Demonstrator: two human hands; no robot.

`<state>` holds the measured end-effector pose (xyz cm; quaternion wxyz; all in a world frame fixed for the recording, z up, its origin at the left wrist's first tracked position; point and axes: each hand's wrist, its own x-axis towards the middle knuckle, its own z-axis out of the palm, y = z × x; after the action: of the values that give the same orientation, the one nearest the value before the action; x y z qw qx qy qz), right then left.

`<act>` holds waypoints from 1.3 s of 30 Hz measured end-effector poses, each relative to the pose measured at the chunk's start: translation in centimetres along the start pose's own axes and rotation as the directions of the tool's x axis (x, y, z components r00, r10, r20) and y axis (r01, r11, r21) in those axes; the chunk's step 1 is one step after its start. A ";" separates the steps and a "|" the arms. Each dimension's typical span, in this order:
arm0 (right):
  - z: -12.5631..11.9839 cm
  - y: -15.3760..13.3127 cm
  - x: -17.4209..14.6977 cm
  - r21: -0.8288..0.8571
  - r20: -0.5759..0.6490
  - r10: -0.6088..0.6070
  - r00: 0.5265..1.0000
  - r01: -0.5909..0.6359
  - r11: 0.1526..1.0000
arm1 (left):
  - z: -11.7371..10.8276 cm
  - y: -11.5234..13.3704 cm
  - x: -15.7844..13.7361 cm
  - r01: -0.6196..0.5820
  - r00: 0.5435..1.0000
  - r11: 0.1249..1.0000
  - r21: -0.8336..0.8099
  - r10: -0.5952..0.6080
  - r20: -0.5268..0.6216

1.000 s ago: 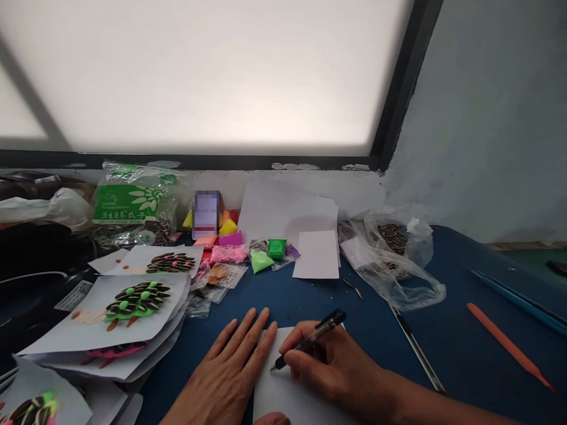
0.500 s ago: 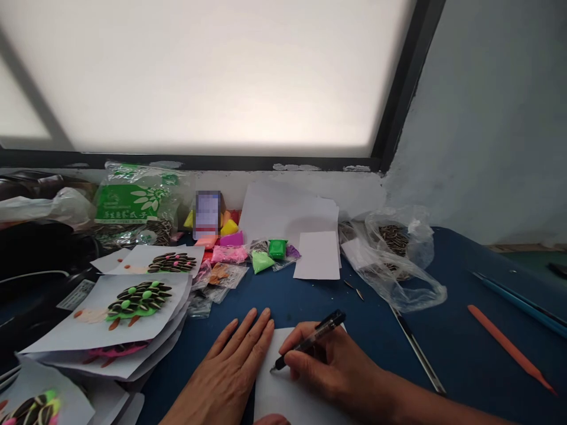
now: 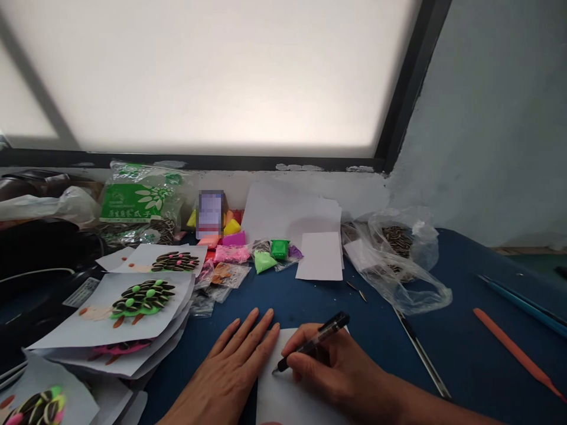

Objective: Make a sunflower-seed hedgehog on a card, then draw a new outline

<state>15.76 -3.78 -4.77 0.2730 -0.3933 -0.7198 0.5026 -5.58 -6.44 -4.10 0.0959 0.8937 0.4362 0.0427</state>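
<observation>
A black pen (image 3: 316, 341) is gripped between the fingers and thumb of my right hand (image 3: 343, 372), its tip at the surface of a white sheet of paper (image 3: 283, 401). My left hand (image 3: 237, 366) lies flat, fingers stretched out, along the sheet's left edge. Part of the paper is hidden under my right hand, and I make out no marks on it. To my left rests a stack of white cards; the top card (image 3: 97, 321) bears a hedgehog shape made with striped sunflower seeds and green clay.
Colourful clay packets (image 3: 233, 254) lie at the back, by a propped phone-like item (image 3: 210, 213). A green seed bag (image 3: 133, 200) stands left; a clear bag of seeds (image 3: 398, 254) is right. A second pen (image 3: 420, 354) and an orange tool (image 3: 514, 348) lie at the right.
The whole view has shifted slightly, so things appear a little further right. My left fingers look slightly more spread. The pen stays in my right hand at the paper.
</observation>
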 end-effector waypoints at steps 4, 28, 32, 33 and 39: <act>0.0 0.0 -0.1 -0.001 0.004 0.012 1.000 -0.012 1.000 | -0.2 0.0 -0.2 -0.019 0.999 0.999 -0.035 0.018 -0.038; 0.0 -0.2 -0.2 0.021 0.006 -0.027 1.000 0.027 0.999 | -0.4 -0.3 -0.2 0.003 1.000 0.996 -0.091 -0.004 -0.012; -0.1 0.0 -0.1 0.036 0.003 -0.072 0.997 0.072 0.997 | -0.4 -0.1 0.1 -0.002 1.000 0.997 -0.079 0.002 0.004; -0.1 0.1 -0.1 0.038 0.003 -0.084 0.996 0.084 0.996 | -0.5 -0.1 0.1 -0.002 1.000 0.997 -0.072 0.003 0.011; 0.1 0.0 -0.5 0.013 -0.051 -0.139 0.989 0.140 0.990 | -0.4 -0.1 0.0 -0.023 1.000 0.999 -0.034 0.023 0.006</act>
<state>15.94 -4.29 -4.81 0.3286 -0.3520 -0.7343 0.4784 -5.69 -6.32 -3.73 0.1118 0.8970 0.4249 0.0481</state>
